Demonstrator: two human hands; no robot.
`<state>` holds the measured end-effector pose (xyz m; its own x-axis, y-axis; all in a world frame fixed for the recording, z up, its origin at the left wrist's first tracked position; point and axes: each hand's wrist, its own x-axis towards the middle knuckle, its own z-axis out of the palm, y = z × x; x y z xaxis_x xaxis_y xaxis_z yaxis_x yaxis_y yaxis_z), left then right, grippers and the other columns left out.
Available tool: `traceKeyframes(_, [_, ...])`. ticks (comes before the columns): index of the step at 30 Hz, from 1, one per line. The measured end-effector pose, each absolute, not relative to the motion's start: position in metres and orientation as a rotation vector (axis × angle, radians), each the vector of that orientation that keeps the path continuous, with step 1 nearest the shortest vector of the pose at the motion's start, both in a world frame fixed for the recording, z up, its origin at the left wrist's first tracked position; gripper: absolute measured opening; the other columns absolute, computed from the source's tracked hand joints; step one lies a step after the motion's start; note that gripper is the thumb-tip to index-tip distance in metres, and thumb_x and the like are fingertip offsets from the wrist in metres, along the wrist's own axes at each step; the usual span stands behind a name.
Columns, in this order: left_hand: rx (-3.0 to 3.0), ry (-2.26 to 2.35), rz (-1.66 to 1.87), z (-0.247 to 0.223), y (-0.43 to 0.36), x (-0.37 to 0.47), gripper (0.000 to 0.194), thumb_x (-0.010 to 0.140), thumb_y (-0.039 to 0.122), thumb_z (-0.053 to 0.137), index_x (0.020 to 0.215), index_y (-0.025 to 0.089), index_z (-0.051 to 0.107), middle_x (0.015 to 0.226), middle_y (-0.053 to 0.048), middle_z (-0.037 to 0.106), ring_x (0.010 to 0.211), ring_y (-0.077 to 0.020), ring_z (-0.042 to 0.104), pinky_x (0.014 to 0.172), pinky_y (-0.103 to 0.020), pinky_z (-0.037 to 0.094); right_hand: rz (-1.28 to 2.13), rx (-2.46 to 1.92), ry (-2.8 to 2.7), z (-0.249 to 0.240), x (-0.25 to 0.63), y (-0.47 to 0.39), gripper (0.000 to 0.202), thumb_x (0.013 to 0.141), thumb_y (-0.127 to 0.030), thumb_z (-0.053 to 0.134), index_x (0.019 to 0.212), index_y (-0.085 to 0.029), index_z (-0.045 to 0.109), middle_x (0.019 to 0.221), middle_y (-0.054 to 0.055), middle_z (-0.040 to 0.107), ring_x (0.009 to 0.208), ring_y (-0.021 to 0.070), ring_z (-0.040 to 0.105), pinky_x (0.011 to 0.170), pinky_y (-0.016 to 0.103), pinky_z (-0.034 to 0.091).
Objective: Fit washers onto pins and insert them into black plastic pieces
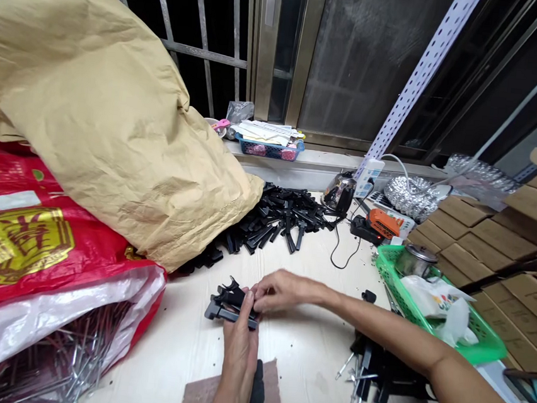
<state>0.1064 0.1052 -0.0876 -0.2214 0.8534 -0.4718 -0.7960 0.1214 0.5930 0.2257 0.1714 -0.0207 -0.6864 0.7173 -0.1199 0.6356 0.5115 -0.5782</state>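
Observation:
My left hand (239, 344) is closed around several black plastic pieces (223, 305), long and narrow with forked or hooked ends, its thumb lying over them. My right hand (283, 291) reaches in from the right, its fingers bent and pressed together at the near end of these pieces. What sits between the right fingertips is hidden. Below my left hand lies a brown board (197, 398) with black pads (257, 393) on it. A large pile of similar black pieces (286, 216) spreads over the table beyond both hands.
At left, a red sack (33, 229) spills metal rods (78, 348) beneath a tan paper bag (102, 97). Black parts with metal rods (367, 388) lie under my right forearm. A green basket (482, 352), orange power tool (383, 224), kettle (339, 192) and cardboard boxes (519, 308) stand right.

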Motion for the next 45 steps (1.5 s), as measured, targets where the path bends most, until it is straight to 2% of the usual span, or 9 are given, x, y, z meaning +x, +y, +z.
traceKeyframes(7, [0.211, 1.073, 1.498, -0.089, 0.102, 0.110, 0.042, 0.057, 0.027, 0.083, 0.090, 0.015, 0.060, 0.067, 0.004, 0.057, 0.057, -0.0078, 0.056, 0.070, -0.030, 0.055, 0.091, -1.553, -2.656, -0.042, 0.213, 0.266, 0.034, 0.091, -0.011, 0.037, 0.113, -0.020, 0.061, 0.110, 0.009, 0.061, 0.109, 0.0231, 0.046, 0.091, 0.038, 0.034])
traceKeyframes(11, [0.247, 1.094, 1.528, -0.086, 0.101, 0.109, 0.044, 0.052, 0.033, 0.084, 0.084, 0.014, 0.060, 0.066, 0.005, 0.056, 0.054, -0.0068, 0.053, 0.064, -0.029, 0.054, 0.098, -1.554, -2.731, -0.048, 0.203, 0.286, 0.029, 0.089, -0.011, 0.041, 0.105, -0.017, 0.064, 0.110, 0.013, 0.061, 0.110, 0.0253, 0.047, 0.094, 0.042, 0.031])
traceKeyframes(16, [0.251, 1.131, 1.526, -0.087, 0.102, 0.109, 0.045, 0.052, 0.032, 0.084, 0.085, 0.014, 0.060, 0.063, 0.005, 0.056, 0.053, -0.0073, 0.052, 0.062, -0.028, 0.054, 0.261, -1.644, -2.742, -0.042, 0.210, 0.272, 0.013, 0.072, -0.015, 0.063, 0.085, -0.016, 0.067, 0.095, 0.010, 0.066, 0.089, 0.0235, 0.060, 0.075, 0.031, 0.041])
traceKeyframes(19, [0.234, 1.132, 1.535, -0.088, 0.103, 0.110, 0.044, 0.052, 0.031, 0.084, 0.084, 0.014, 0.060, 0.062, 0.004, 0.058, 0.053, -0.0092, 0.056, 0.062, -0.028, 0.054, 0.333, -1.686, -2.602, -0.040, 0.220, 0.246, 0.015, 0.079, -0.023, 0.059, 0.090, -0.016, 0.066, 0.094, 0.009, 0.067, 0.084, 0.0206, 0.062, 0.068, 0.026, 0.041])
traceKeyframes(24, [0.304, 1.089, 1.469, -0.090, 0.103, 0.113, 0.044, 0.055, 0.031, 0.083, 0.089, 0.012, 0.063, 0.083, -0.007, 0.069, 0.075, -0.0196, 0.068, 0.066, -0.030, 0.055, 0.605, -1.616, -2.293, -0.045, 0.228, 0.193, 0.031, 0.087, -0.035, 0.051, 0.109, -0.014, 0.058, 0.079, 0.002, 0.065, 0.069, 0.0110, 0.060, 0.062, 0.019, 0.042])
traceKeyframes(29, [0.530, 0.966, 1.464, -0.083, 0.099, 0.116, 0.043, 0.063, 0.029, 0.078, 0.101, 0.011, 0.068, 0.103, -0.012, 0.070, 0.101, -0.0231, 0.064, 0.090, -0.033, 0.049, 1.071, -1.291, -1.783, -0.046, 0.226, 0.149, 0.030, 0.082, -0.035, 0.057, 0.104, -0.015, 0.057, 0.076, 0.000, 0.062, 0.066, 0.0102, 0.058, 0.060, 0.020, 0.046])
traceKeyframes(33, [0.590, 0.861, 1.440, -0.072, 0.096, 0.115, 0.046, 0.060, 0.024, 0.080, 0.102, 0.011, 0.069, 0.106, -0.014, 0.070, 0.105, -0.0258, 0.063, 0.096, -0.037, 0.046, 1.007, -1.217, -1.683, -0.041, 0.229, 0.129, 0.025, 0.082, -0.033, 0.057, 0.101, -0.017, 0.054, 0.079, 0.000, 0.060, 0.068, 0.0111, 0.058, 0.062, 0.022, 0.048])
traceKeyframes(39, [0.592, 0.804, 1.388, -0.061, 0.079, 0.120, 0.042, 0.059, 0.025, 0.079, 0.096, 0.007, 0.070, 0.096, -0.015, 0.072, 0.089, -0.0246, 0.068, 0.086, -0.039, 0.051, 0.855, -1.197, -1.688, -0.033, 0.233, 0.095, 0.021, 0.086, -0.033, 0.053, 0.099, -0.018, 0.055, 0.090, 0.003, 0.062, 0.077, 0.0144, 0.060, 0.070, 0.026, 0.049])
traceKeyframes(45, [0.598, 1.084, 1.609, -0.040, 0.053, 0.097, 0.035, 0.053, 0.023, 0.080, 0.085, 0.011, 0.070, 0.085, -0.007, 0.071, 0.078, -0.0184, 0.065, 0.073, -0.028, 0.051, 0.562, -1.109, -2.082, -0.009, 0.212, 0.069, 0.020, 0.090, -0.033, 0.049, 0.088, -0.020, 0.064, 0.093, 0.007, 0.058, 0.087, 0.0192, 0.058, 0.070, 0.029, 0.048])
